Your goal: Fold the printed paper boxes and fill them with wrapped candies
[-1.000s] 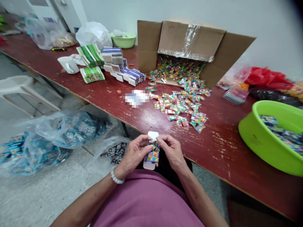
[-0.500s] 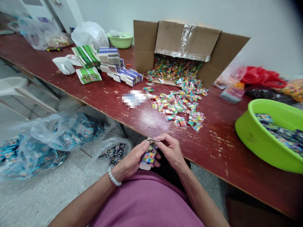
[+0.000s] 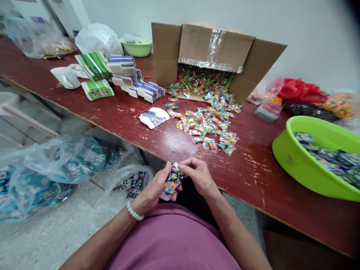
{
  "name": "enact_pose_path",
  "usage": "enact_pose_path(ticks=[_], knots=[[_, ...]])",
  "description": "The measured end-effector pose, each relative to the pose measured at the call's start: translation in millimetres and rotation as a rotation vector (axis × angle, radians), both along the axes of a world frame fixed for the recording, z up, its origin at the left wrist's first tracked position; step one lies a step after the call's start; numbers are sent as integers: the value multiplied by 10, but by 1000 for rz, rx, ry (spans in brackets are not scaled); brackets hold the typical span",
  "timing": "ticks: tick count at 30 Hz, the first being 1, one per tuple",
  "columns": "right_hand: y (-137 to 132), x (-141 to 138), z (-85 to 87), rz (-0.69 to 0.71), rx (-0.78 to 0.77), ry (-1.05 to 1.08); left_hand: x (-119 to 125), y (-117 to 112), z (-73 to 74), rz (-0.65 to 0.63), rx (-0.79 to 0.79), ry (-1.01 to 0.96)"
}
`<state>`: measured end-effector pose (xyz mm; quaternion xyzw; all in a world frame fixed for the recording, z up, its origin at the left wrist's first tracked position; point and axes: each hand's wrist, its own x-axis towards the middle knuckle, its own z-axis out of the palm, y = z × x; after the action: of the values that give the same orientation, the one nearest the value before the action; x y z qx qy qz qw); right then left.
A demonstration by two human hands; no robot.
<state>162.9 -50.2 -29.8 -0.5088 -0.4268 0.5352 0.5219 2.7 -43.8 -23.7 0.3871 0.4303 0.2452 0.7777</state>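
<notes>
A small dark printed candy box (image 3: 172, 182) is held in front of my body, near the table's front edge. Its lower flap hangs open towards me. My left hand (image 3: 156, 188) wraps round the box from the left, thumb on the near face and fingertips showing behind it. At the box's upper end, my right hand (image 3: 196, 174) pinches the white top flap (image 3: 176, 165) between thumb and forefinger. Beyond my hands, wrapped candies (image 3: 205, 125) lie scattered on the red table (image 3: 135, 129). A small stack of flat cartons (image 3: 154, 117) rests to their left.
A cardboard box (image 3: 215, 47) spills candies at the back. Bundled cartons (image 3: 97, 90) and a white mug (image 3: 66, 77) stand left. A green tub (image 3: 289, 157) with dark packs sits right. Plastic bags (image 3: 70, 161) of packs lie on the floor, left, near a white stool (image 3: 25, 116).
My right fingers have shifted at the box's top, where the flap now shows lower and whiter. The box has tilted slightly, and the whole scene has slid a little left in view.
</notes>
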Motion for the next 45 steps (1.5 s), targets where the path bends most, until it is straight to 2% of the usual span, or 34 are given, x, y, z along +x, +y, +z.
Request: enact_pose_path(ticks=[5,7,9,12,18,22,26,28,31,34,36,37,39,41,43,45], knots=[[-111,-20,-16,87,147,-133,-21,-10,-97,13,39,35],[-150,-12,-36,66,194,-205,-8,-15,-128,1,48,28],[-161,10,-67,15,157,-211,14,-8,-140,-27,69,29],[-130,63,-95,12,53,-97,40,19,-138,-84,86,52],[-46,103,-76,21,20,-108,36,53,-167,-151,81,85],[-37,106,-81,29,-8,-103,28,49,-181,-120,101,121],[-117,103,-92,176,144,-150,33,48,-207,-87,62,79],[-181,62,-135,171,219,-190,52,50,-224,-45,3,27],[-247,-15,-232,127,229,-259,88,47,-239,33,-58,-52],[-209,34,-270,140,279,-425,88,21,-254,51,-67,-119],[-113,193,-242,68,311,-511,53,-13,-288,21,-75,-155],[-47,309,-221,-11,309,-545,23,-32,-317,3,-86,-164],[106,579,-187,-231,265,-654,-58,-64,-391,-29,-111,-156],[258,838,-183,-423,165,-869,-168,-65,-459,-43,-126,-115],[375,1019,-211,-497,15,-1063,-308,-12,-484,-47,-72,-30],[439,1105,-255,-482,-120,-1172,-471,94,-456,-102,61,109]])
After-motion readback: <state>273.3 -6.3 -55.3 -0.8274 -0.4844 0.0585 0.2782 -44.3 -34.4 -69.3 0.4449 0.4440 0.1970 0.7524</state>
